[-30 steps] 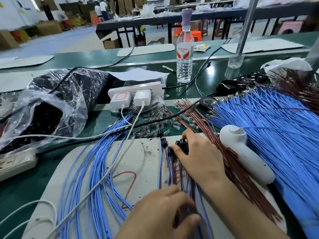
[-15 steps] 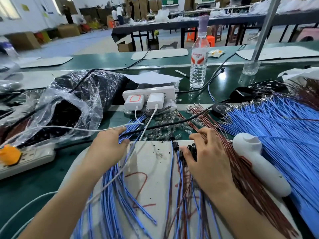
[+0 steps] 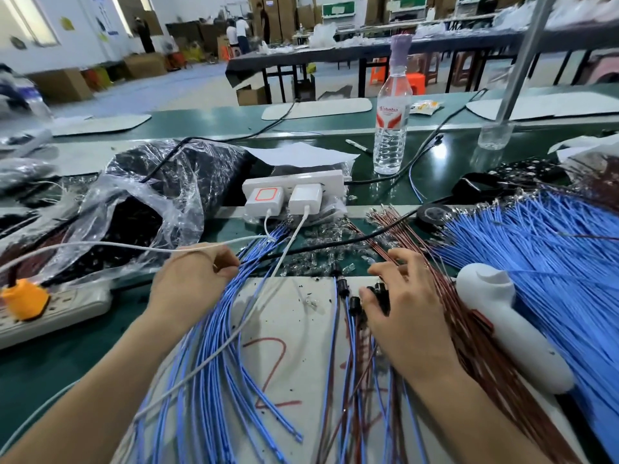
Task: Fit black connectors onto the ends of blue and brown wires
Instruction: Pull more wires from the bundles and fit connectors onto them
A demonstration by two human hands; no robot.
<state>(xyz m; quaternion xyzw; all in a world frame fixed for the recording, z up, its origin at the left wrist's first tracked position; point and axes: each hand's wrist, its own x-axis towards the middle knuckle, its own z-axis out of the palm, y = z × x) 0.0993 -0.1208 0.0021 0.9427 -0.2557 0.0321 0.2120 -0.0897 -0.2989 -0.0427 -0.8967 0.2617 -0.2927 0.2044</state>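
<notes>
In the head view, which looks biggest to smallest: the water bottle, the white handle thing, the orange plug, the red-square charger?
Largest: white handle thing, maybe because it lies close.
Next: water bottle.
Smallest: orange plug and red-square charger look about alike, so I won't rank them.

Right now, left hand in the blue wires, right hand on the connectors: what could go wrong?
1. The left hand pinches blue wires that a white charger cable threads through; pulling may snag it and tug its charger.
2. The white handheld device lies on the brown wires; drawing one out could drag it.
3. The right hand partly covers the black connectors, so a loose fit may go unseen.
</notes>
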